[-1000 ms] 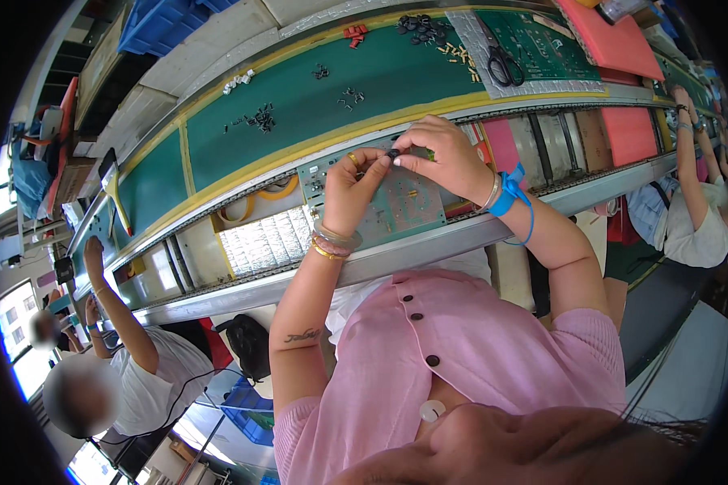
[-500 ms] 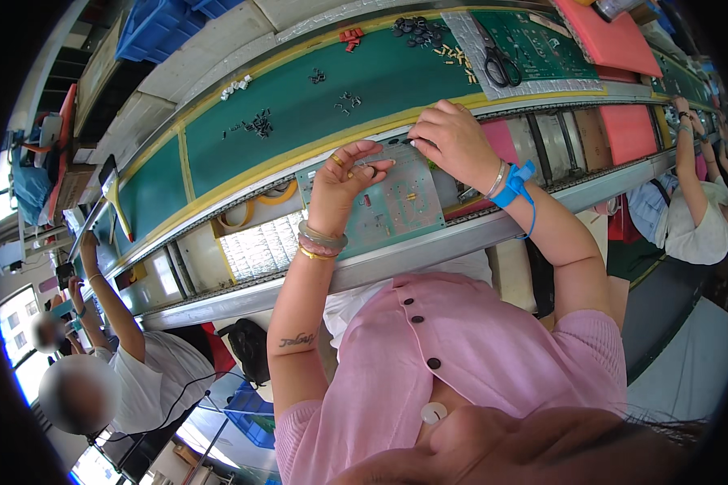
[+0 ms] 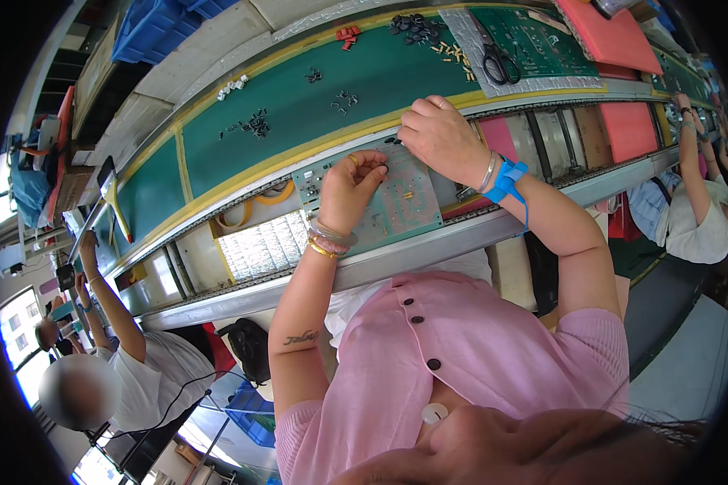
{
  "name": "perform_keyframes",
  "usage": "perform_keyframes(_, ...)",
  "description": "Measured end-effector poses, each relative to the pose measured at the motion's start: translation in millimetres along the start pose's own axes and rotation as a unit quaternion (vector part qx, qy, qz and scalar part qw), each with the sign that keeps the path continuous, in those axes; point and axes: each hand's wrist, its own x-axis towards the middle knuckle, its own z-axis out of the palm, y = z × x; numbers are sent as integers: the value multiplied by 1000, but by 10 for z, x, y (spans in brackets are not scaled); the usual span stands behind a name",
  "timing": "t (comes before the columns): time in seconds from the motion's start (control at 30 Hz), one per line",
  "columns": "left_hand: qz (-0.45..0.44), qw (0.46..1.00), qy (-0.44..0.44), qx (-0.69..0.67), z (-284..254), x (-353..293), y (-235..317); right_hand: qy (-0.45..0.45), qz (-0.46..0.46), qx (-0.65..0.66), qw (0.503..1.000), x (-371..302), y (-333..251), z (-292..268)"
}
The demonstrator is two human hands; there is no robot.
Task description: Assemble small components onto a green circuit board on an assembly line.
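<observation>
A green circuit board (image 3: 416, 212) lies across the rails in front of me, with small components standing on it. My left hand (image 3: 349, 192) is over the board's left half, thumb and forefinger pinched on a small black disc-shaped component (image 3: 383, 168) close to the board's surface. My right hand (image 3: 445, 139) is at the board's far edge, fingers curled together. Its fingertips are turned away, so what they hold, if anything, is hidden. Small dark parts (image 3: 393, 141) show on the board just beside those fingertips.
On the green mat (image 3: 267, 85) beyond the rail lie loose black components (image 3: 257, 124), white parts (image 3: 233, 86), red parts (image 3: 348, 35), black discs (image 3: 416, 29) and yellowish parts (image 3: 455, 55). Scissors (image 3: 497, 63) rest at right. A metal rail (image 3: 275, 297) runs before me. Co-workers sit on both sides.
My left hand has moved in over the board and its fingers have closed down with the black component. The right hand has shifted slightly left, its fingers more curled.
</observation>
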Motion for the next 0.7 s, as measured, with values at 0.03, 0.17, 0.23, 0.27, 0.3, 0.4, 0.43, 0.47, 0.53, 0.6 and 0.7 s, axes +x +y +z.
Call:
perform_keyframes(0.03,9,1000,1,-4,9,3,-17,-4,-5,-3,1000,2,0,4)
perform_keyframes(0.17,69,997,4,-16,11,1,-36,-7,-15,-18,1000,35,-25,-8)
perform_keyframes(0.23,77,997,7,-4,-1,-1,-64,-15,-38,-42,998,58,-53,-8)
perform_keyframes(0.27,88,996,7,5,4,4,-50,-15,-37,-42,998,57,-44,-21)
perform_keyframes(0.3,88,996,6,5,10,-13,-26,-27,-30,-39,998,58,-34,-34)
perform_keyframes(0.4,11,998,42,40,-10,-49,131,5,16,23,1000,2,-25,-115)
perform_keyframes(0.43,7,994,56,89,-45,-38,191,49,57,81,994,-42,-32,-144)
perform_keyframes(0.47,0,988,73,138,-81,-50,215,49,55,84,994,-90,-67,-155)
perform_keyframes(0.53,60,980,93,163,-123,-8,188,20,94,169,981,-187,-151,-140)
perform_keyframes(0.6,213,939,92,254,-142,98,202,6,87,170,982,-284,-225,-26)
perform_keyframes(0.7,203,939,98,260,-86,161,197,-13,82,173,981,-333,-244,64)
